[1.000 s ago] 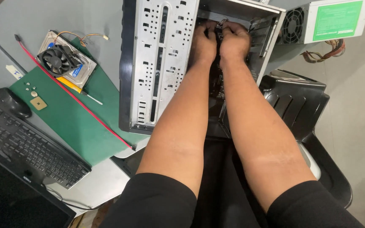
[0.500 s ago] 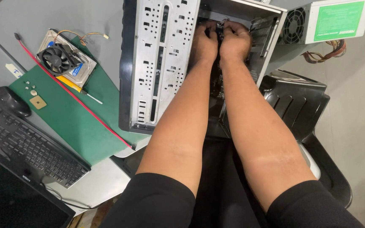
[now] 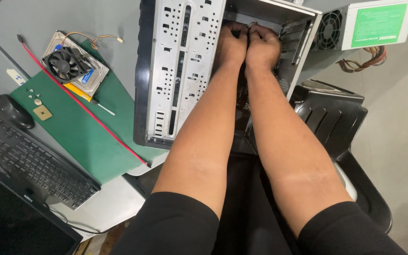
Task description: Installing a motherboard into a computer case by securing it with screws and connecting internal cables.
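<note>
We have both hands inside the open case [image 3: 185, 71], left hand [image 3: 230, 45] and right hand [image 3: 263, 47] pressed together at 12 o'clock, fingers curled around something small and dark; what it is we cannot tell. Metal walls crowd both sides. The grey desk [image 3: 34, 23] carries a green mat [image 3: 81, 137] at 9 o'clock, a fan [image 3: 64, 66] at 10, a keyboard [image 3: 29, 160] at 8. A power supply [image 3: 369, 23] sits at 1 o'clock, cut off above.

We see one view only, from a head-worn camera looking steeply down along both forearms, close above them. Left hand [image 3: 230, 45] and right hand [image 3: 263, 47] sit near the top edge.
</note>
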